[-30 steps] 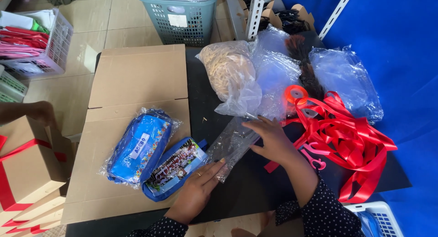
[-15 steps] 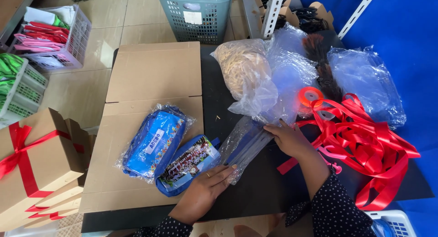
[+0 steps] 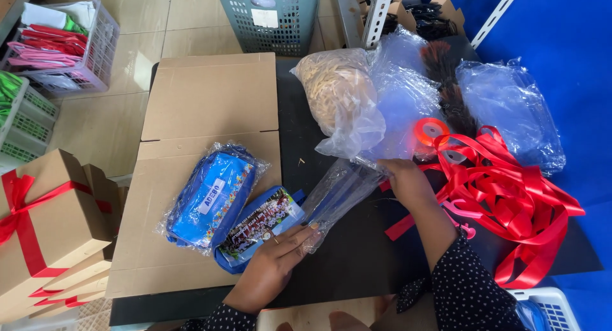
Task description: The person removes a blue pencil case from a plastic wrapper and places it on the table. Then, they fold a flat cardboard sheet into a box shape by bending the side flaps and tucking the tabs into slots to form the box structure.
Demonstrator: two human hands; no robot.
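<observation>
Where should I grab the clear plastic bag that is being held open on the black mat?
Probably by its open near end, beside the left hand, coming from the near edge of the table. The clear plastic bag lies flat and slanted, and the right hand already pins its far end.
</observation>
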